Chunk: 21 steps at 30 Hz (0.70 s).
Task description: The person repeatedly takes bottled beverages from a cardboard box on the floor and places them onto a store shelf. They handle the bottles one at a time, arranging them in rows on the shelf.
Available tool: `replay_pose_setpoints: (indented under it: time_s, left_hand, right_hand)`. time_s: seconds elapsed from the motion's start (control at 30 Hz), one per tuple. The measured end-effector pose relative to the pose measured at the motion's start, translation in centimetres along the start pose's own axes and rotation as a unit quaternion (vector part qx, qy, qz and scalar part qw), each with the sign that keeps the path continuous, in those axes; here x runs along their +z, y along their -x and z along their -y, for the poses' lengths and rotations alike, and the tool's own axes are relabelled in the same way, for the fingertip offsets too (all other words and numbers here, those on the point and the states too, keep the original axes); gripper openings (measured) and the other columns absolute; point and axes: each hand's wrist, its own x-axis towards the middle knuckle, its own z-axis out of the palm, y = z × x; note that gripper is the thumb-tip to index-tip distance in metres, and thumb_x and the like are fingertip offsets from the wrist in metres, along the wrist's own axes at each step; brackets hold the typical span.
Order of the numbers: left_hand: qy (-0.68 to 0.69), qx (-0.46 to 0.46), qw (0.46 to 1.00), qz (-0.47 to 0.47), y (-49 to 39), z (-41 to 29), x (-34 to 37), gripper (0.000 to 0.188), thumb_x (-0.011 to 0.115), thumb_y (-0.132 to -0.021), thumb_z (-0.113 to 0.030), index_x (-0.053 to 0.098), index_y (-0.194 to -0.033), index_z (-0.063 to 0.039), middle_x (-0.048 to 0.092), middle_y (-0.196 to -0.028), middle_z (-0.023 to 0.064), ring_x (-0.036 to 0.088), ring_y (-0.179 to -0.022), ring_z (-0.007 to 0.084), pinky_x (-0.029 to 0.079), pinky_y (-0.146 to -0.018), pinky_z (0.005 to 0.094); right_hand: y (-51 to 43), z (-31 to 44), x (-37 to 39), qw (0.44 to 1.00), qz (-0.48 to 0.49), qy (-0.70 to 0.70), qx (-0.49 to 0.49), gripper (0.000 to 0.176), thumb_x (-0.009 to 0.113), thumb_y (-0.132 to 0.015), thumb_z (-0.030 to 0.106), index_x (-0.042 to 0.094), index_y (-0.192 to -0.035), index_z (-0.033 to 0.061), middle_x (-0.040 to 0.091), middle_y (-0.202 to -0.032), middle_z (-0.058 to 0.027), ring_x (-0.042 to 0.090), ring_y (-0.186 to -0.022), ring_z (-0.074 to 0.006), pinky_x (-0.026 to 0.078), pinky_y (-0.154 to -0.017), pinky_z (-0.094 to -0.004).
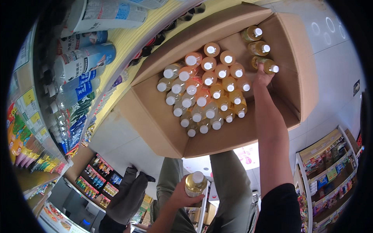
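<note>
A large open cardboard box (151,116) holds many upright capped drink bottles (215,94), clear, orange and yellow, grouped at its left and middle. My right hand (263,76) reaches into the box's right side and grips a white-capped bottle of yellow drink (263,64). Two similar bottles (257,48) stand beyond it along the right wall. My left hand (188,192) holds another bottle of pale yellow drink (195,183), its white cap up, in front of my legs and outside the box.
Store shelves with bottled drinks (84,62) run along the left, close to the box. A snack rack (329,174) stands at the lower right. Another person (128,192) in dark trousers is at the lower left, near a counter and a small display rack (96,177).
</note>
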Motion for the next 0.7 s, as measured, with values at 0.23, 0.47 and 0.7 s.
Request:
replay_pose_setpoints:
  time_s: [0.23, 0.47, 0.7]
  left_hand:
    - [0.045, 0.008, 0.998, 0.051, 5.6, 2.3, 1.8, 0.088, 0.097, -0.076, -0.024, 0.049, -0.146, -0.003, 0.065, -0.131, 0.0091, 0.062, -0.123, 0.0189, 0.049, -0.108, 0.0391]
    - [0.304, 0.015, 0.930, 0.206, 14.2, -8.0, 0.1, 0.084, 0.084, -0.088, -0.026, 0.038, -0.156, -0.005, 0.062, -0.140, 0.0147, 0.064, -0.128, 0.0280, 0.051, -0.109, 0.0470]
    - [0.264, 0.174, 0.902, 0.295, 27.0, -15.0, -5.1, 0.085, 0.081, -0.091, -0.038, 0.038, -0.155, 0.000, 0.066, -0.133, 0.0191, 0.067, -0.124, 0.0337, 0.052, -0.109, 0.0492]
  right_hand:
    - [15.2, 14.3, -6.3, 0.986, 0.126, -0.055, 0.092, 0.058, 0.072, -0.101, 0.015, 0.045, -0.150, -0.0002, 0.060, -0.140, -0.0112, 0.057, -0.129, -0.0220, 0.043, -0.114, -0.0384]
    - [27.0, 36.0, -17.5, 0.913, 0.334, -0.117, 0.204, 0.080, 0.078, -0.090, 0.038, 0.043, -0.150, -0.0003, 0.058, -0.145, -0.0178, 0.055, -0.137, -0.0299, 0.041, -0.119, -0.0445]
    - [41.0, 52.9, -16.4, 0.831, 0.391, -0.320, 0.233, 0.102, 0.077, -0.083, 0.069, 0.039, -0.159, 0.0129, 0.060, -0.141, -0.0086, 0.068, -0.110, -0.0255, 0.053, -0.107, -0.0507]
